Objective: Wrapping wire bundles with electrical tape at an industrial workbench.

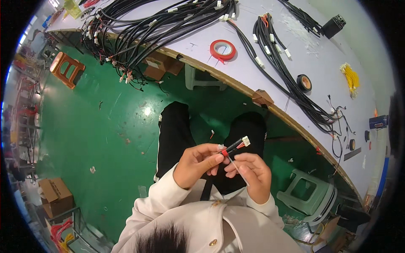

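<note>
Above my lap, my left hand (pixel 198 163) pinches a short black cable end (pixel 233 147) between thumb and fingers. A band of red tape (pixel 225 153) wraps this cable, and a white connector (pixel 245 141) with thin red wires sticks out of its far end. From the red band a thin, pale strip like a cable tie (pixel 237 168) slants down toward my right hand (pixel 253 172). The fingers of that hand are curled in a pinch about the strip, just right of the cable. My palms hide the rest of the cable.
On the white table (pixel 198 46) lie black cable bundles (pixel 168 25), a red tape roll (pixel 222 50), a black tape roll (pixel 303 83) and yellow ties (pixel 350 79). Green stool (pixel 306 192) stands right; orange stool (pixel 67 69) far left; cardboard box (pixel 55 196) lower left.
</note>
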Demonstrator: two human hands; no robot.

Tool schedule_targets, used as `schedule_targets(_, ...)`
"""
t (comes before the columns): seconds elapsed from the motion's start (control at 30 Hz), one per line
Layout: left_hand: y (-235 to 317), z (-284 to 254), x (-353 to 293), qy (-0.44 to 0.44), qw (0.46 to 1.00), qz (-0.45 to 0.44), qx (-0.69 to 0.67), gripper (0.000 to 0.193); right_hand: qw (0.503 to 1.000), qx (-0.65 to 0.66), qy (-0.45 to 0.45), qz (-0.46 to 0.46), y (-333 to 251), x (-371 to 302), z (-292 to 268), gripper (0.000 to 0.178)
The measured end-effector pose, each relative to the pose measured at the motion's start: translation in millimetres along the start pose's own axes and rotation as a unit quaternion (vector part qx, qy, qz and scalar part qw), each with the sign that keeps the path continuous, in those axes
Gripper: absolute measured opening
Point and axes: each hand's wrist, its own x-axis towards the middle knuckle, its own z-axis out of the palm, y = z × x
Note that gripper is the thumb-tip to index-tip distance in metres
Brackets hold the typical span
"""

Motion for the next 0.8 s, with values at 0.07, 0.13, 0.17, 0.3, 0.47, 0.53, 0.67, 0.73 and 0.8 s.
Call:
schedule_targets(0.07, 1.9, 1.1, 0.2, 0.009, 1.0, -0.018, 0.002, 0.022, 0.995, -0.036, -0.083, -0.037, 3.8, -1.2, -11.7, 0.02)
schedule_targets(0.13, 1.9, 2.7, 0.0, -0.008, 0.999, -0.031, -0.008, 0.021, 0.993, -0.043, -0.1, -0.044, 5.0, 1.0, -11.2, 0.02)
schedule_targets(0.17, 1.7, 2.6, 0.2, -0.007, 0.999, -0.031, -0.007, 0.021, 0.994, -0.051, -0.083, -0.041, 4.0, 0.9, -6.3, 0.018)
schedule_targets(0.3, 3.0, 3.3, 1.7, -0.019, 0.997, -0.068, -0.03, 0.021, 0.971, -0.165, -0.083, -0.149, 4.1, 5.6, -5.5, 0.014)
schedule_targets(0.47, 2.8, 5.1, 2.7, -0.033, 0.994, -0.078, -0.064, 0.019, 0.954, -0.195, -0.088, -0.21, 1.6, 9.1, -6.8, 0.013)
schedule_targets(0.53, 1.6, 4.5, 2.9, -0.031, 0.995, -0.073, -0.068, 0.017, 0.951, -0.197, -0.09, -0.219, 4.4, 9.5, -8.2, 0.013)
schedule_targets(0.67, 0.9, 3.6, 2.8, -0.033, 0.995, -0.068, -0.067, 0.016, 0.956, -0.206, -0.076, -0.193, 5.2, 7.7, -10.8, 0.011)
schedule_targets(0.73, 1.5, 2.7, 2.2, -0.022, 0.996, -0.057, -0.057, 0.016, 0.957, -0.213, -0.079, -0.182, 5.7, 8.0, -10.9, 0.011)
schedule_targets(0.8, 3.4, 4.8, -0.7, 0.006, 0.999, -0.038, -0.034, 0.016, 0.956, -0.205, -0.08, -0.192, 5.7, 9.1, -8.9, 0.012)
